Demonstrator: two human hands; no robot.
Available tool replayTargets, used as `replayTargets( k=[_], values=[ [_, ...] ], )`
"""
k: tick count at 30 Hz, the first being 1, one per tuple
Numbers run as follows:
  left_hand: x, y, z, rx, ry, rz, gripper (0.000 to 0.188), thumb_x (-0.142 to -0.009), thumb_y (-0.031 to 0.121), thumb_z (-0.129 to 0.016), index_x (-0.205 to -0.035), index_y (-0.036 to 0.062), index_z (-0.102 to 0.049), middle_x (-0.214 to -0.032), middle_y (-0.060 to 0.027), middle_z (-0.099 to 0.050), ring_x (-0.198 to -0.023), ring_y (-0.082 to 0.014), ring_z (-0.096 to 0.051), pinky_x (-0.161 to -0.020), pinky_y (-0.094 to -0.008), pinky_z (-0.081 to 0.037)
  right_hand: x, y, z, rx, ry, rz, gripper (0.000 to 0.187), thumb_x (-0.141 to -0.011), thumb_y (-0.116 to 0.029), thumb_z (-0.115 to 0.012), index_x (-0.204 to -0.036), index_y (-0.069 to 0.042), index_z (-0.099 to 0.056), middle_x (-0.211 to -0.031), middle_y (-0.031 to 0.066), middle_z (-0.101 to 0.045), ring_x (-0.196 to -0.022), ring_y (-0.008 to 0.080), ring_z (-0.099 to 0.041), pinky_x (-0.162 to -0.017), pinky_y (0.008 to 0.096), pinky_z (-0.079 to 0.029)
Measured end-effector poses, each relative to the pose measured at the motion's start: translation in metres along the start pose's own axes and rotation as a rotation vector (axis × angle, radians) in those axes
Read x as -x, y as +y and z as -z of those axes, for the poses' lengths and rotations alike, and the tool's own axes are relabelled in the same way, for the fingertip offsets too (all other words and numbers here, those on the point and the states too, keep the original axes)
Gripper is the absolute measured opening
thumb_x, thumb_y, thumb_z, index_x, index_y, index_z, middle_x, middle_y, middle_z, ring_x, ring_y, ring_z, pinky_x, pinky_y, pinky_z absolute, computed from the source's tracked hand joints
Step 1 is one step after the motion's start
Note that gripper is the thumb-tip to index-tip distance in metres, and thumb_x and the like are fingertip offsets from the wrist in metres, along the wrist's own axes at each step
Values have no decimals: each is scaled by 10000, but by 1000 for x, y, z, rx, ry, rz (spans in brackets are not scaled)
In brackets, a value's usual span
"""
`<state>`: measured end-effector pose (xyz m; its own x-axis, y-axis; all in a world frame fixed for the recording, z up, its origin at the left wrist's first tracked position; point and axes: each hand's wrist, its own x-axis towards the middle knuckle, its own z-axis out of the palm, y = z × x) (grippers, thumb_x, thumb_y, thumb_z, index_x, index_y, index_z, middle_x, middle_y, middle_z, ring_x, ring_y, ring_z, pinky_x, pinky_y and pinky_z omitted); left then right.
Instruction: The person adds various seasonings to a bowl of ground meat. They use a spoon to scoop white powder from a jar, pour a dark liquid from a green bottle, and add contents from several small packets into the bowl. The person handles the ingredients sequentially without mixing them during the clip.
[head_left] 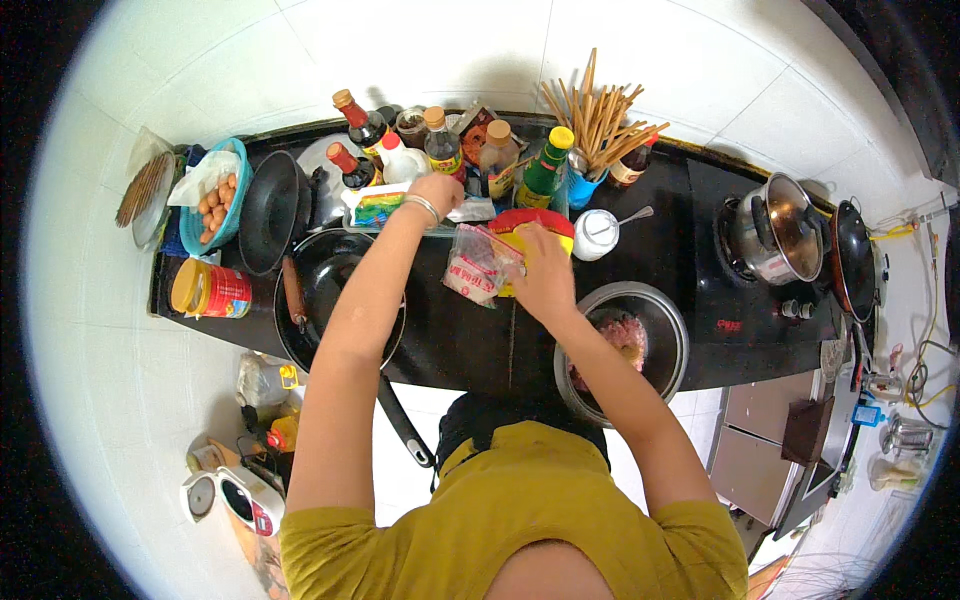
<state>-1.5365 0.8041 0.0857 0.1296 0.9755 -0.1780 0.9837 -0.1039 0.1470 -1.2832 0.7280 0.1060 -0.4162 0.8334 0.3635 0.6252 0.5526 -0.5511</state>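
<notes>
My right hand (545, 270) grips a clear plastic bag (473, 272) with red print above the black counter. Just behind that hand is a red and yellow packet (530, 218), partly covered by my fingers. Farther back, my left hand (437, 193) reaches in among the condiment bottles; its fingers are drawn together, and what they hold, if anything, is hidden. A rainbow-coloured packet (380, 206) lies beside my left wrist. Under my right forearm stands a steel bowl (682, 345) with minced pink meat (628, 335) in it.
Along the wall are several bottles, including a green one (543, 170), and a holder of chopsticks (597, 120). A white jar (597, 235) with a spoon stands right of them. Pans (275, 215) and an egg basket (240, 165) are left; a steel pot (785, 235) sits on the stove.
</notes>
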Motion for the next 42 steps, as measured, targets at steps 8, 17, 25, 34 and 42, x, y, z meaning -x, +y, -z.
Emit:
replayTargets(
  k=[8, 17, 25, 34, 42],
  values=[
    [-11, -16, 63, 190, -100, -189, 111, -689, 147, -632, -756, 87, -698, -778, -121, -666, -762, -285, -639, -690, -369, -504, 8, 5, -39, -2, -54, 24, 379, -719, -110, -646, -1061, -15, -512, -988, 204, -546, -921, 369, -530, -831, 442, -424],
    [2, -9, 89, 341, -173, -142, 122, -729, 115, -680, -826, 42, -695, -743, -102, -667, -656, -187, -623, -627, -309, -489, 6, 10, -33, -11, -205, -71, 146, -762, -88, -584, -894, -32, -616, -893, 154, -589, -890, 332, -554, -790, 417, -447],
    [3, -17, 91, 378, -121, -228, 98, -737, 94, -662, -808, 32, -686, -751, -121, -654, -692, -211, -622, -659, -320, -486, 5, 16, -31, -48, -199, -137, 119, -763, -97, -584, -851, -40, -642, -848, 162, -596, -845, 351, -569, -732, 434, -465],
    [-1, -1, 95, 38, 70, -180, 102, -771, 138, -609, -799, 68, -678, -815, -106, -656, -788, -276, -624, -713, -374, -497, 12, 15, -27, -177, -204, 72, 101, -768, -105, -576, -808, -64, -658, -785, 152, -580, -764, 340, -572, -681, 447, -454],
    [4, 18, 50, -271, 5, -210, 127, -756, 117, -566, -826, 116, -672, -854, -93, -667, -840, -278, -651, -691, -390, -527, 16, 12, -21, -183, -202, 67, 112, -765, -85, -583, -829, -56, -670, -763, 150, -572, -774, 332, -568, -681, 426, -458]
  ],
)
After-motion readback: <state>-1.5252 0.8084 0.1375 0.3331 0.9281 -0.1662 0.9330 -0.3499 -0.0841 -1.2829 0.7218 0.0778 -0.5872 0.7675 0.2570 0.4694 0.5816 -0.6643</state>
